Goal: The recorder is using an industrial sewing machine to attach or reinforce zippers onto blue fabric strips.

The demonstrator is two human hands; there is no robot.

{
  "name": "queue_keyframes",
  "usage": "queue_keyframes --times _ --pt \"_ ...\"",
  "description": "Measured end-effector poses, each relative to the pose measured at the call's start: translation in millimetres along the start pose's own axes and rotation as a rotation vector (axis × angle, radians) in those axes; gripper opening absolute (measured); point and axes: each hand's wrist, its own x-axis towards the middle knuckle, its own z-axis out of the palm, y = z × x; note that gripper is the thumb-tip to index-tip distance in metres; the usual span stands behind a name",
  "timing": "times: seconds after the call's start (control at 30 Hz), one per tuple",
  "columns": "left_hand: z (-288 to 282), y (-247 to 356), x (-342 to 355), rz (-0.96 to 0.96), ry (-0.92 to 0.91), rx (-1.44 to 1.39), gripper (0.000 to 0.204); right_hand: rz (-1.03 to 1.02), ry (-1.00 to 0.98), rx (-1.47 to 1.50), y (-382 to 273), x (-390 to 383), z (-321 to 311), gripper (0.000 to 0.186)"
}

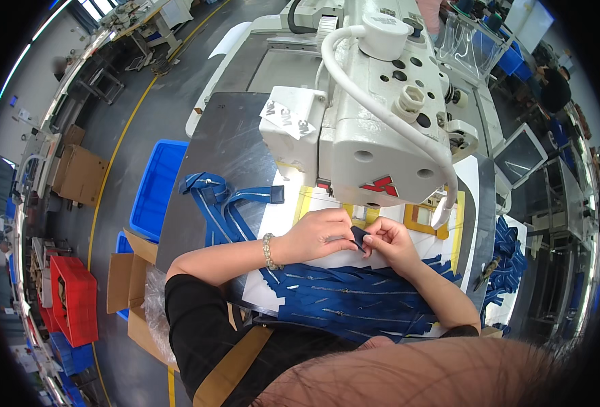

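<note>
Worktop (222, 136): smooth dark grey, metal-looking, dull sheen. White sheet (273, 230) on it: smooth, matt, paper or plastic, can't tell. Blue zipper strips (354, 293) along near edge: matt woven cloth, teeth shiny, metal-looking. Blue zipper bundle (222, 210) by left edge: same cloth. Dark navy piece (360, 235) in the fingers (377, 240): matt, cloth-looking. Machine housing (358, 139): smooth glossy white paint. Hose (391, 112): smooth white plastic. Past left edge: glossy blue plastic bin (159, 190). Off near left corner: matt cardboard box (137, 279), crinkled clear plastic film (157, 312).

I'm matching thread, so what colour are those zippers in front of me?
The zippers are blue with silvery lines, shown in the head view.
</note>
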Motion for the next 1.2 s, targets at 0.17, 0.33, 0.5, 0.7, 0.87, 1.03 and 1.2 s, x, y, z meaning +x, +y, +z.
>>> queue_keyframes --times 0.17,0.33,0.5,0.7,0.87,1.03,1.2 --pt "0 3 2 -0.180 0.048 -0.165 0.015 0.006 0.029 -0.143 -1 -6 3 0.006" --pt "-4 0 6 -0.312 0.146 -0.196 0.016 -0.041 -0.021 -0.124 -5 -4 11 0.016" --pt "0 0 5 -0.280 0.156 -0.214 0.015 -0.055 0.015 -0.170 4 0 8 0.020" --pt "4 -1 5 -0.290 0.158 -0.180 0.016 -0.071 0.033 -0.021 9 0 8 0.017" --pt "5 -1 5 -0.293 0.168 -0.166 0.016 -0.039 0.052 -0.044 3 -1 10 0.015" --pt "4 0 5 -0.274 0.148 -0.141 0.016 -0.041 0.052 -0.056 5 0 9 0.015" --pt "5 0 5 -0.261 0.169 -0.148 0.018 -0.054 0.052 -0.059 7 0 9 0.015"
